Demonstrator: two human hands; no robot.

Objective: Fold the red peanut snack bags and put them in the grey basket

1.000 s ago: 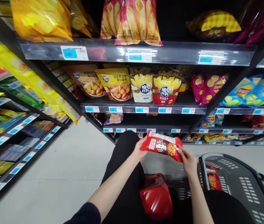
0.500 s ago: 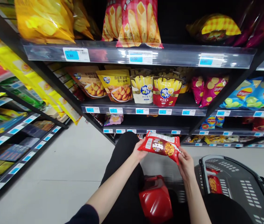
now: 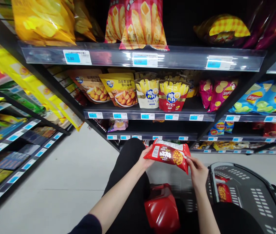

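Holding a red snack bag point(image 3: 169, 154) at both ends, a person crouches in a shop aisle before shelves of crisps. The left hand point(image 3: 145, 158) pinches the bag's left edge and the right hand point(image 3: 197, 172) pinches its lower right corner, so both sets of fingers are closed on the packet, which hangs in the air tilted down to the right, in front of the lowest shelves and above the person's dark-trousered knee. Just to the right and below stands a dark shopping basket point(image 3: 250, 191) with a red handle piece point(image 3: 162, 209) near the knees; another red packet point(image 3: 222, 191) already lies inside it against the near wall. On the middle shelf point(image 3: 150, 114) straight ahead stand yellow, white and red snack pouches, with pink and blue crisp bags further right. The grip looks light and only at the edges, so the slick packet could slip from the fingertips and drop to the floor beside the basket, or be crushed if squeezed harder.
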